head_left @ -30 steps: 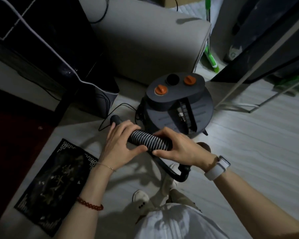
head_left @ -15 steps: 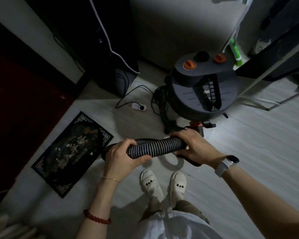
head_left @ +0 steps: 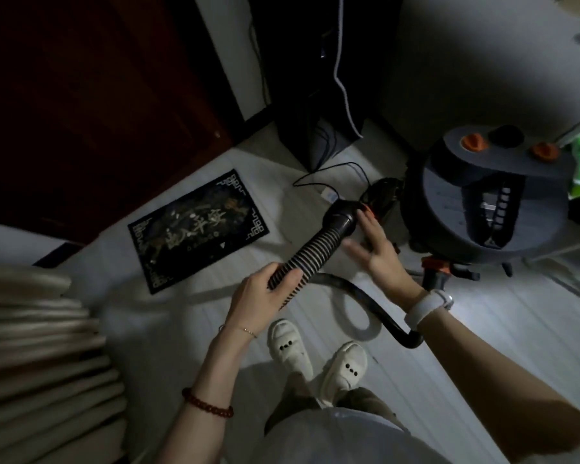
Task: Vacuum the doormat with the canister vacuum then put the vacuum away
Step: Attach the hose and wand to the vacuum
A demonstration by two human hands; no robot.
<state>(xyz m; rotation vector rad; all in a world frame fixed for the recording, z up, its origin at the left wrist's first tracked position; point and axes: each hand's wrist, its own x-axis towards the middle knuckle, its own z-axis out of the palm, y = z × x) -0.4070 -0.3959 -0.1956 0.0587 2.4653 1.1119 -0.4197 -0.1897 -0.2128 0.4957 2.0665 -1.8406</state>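
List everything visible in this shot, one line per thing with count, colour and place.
doormat: one, black with pale pattern, floor left of centre
vacuum hose: one, black ribbed, held mid-frame, nozzle end up
canister vacuum: one, grey with orange knobs, floor at right
power cord: one, black, floor behind the hose
door: one, dark red, upper left
slippers: two, white, on the feet below
left hand: grips the hose, bracelets on arm
right hand: fingers spread beside the hose, white watch on wrist
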